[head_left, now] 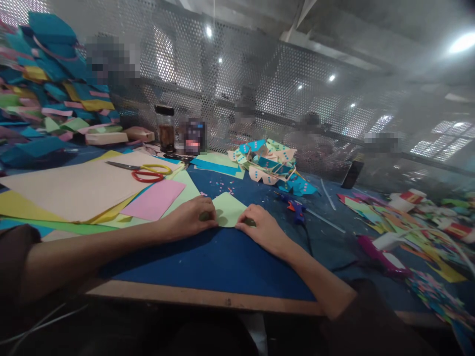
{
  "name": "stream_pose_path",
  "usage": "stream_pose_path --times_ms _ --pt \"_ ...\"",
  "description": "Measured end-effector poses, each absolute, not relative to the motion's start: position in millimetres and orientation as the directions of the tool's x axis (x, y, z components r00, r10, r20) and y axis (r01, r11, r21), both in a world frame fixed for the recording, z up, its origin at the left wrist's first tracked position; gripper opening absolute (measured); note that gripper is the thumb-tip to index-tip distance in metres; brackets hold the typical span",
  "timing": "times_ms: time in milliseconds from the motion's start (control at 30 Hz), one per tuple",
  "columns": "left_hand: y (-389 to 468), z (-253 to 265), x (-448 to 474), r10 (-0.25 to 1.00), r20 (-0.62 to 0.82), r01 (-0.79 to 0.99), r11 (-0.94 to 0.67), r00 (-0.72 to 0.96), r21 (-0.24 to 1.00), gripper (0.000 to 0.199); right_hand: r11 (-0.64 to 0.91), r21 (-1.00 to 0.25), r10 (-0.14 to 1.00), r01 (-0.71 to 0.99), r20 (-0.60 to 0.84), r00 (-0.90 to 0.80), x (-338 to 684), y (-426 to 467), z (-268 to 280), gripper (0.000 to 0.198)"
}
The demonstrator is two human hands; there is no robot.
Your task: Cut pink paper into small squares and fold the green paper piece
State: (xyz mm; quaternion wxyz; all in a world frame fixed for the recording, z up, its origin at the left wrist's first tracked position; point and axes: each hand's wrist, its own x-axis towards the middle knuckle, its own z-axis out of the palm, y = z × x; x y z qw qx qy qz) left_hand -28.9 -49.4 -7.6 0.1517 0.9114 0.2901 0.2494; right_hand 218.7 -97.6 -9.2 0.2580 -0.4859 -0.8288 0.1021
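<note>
A small sheet of light green paper (227, 205) lies on the blue tabletop in front of me, its near edge between my hands. My left hand (193, 216) is closed, with thumb and fingertips pinching the paper's left near corner. At the right near corner, the thumb and fingers of my right hand (261, 228) pinch the same paper. Left of my left hand lies a pink paper sheet (154, 200). Beyond it, scissors (150, 171) with red and yellow handles rest on large cream sheets (74, 185). My fingers partly cover the green paper's corners.
Behind the paper sits a pile of folded paper pieces (272, 165). A blue glue gun (295, 207) lies to the right, near a purple-and-white device (384, 257). A jar (166, 129) stands at the back. Colourful paper heaps (55, 94) rise at the left.
</note>
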Motion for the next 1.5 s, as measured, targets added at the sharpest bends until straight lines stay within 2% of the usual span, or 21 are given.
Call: stream_pose_path --times_ms 433,1100,1500 --pt "-49.6 -12.3 -27.9 0.59 0.402 0.463 -0.804 0.701 0.373 0.014 0.468 -0.413 0.881 0.781 0.284 -0.378 216.6 -96.9 -7.2 0.006" --pt "-50.8 -7.9 -27.2 0.606 0.367 0.485 -0.791 0.706 0.372 0.018 0.373 -0.384 0.924 0.845 0.237 -0.3 211.1 -100.2 -2.8 0.012" --pt "-50.2 -8.6 -28.1 0.593 0.379 0.474 -0.802 0.711 0.365 0.019 0.366 -0.367 0.928 0.855 0.214 -0.306 218.1 -99.9 0.7 0.013"
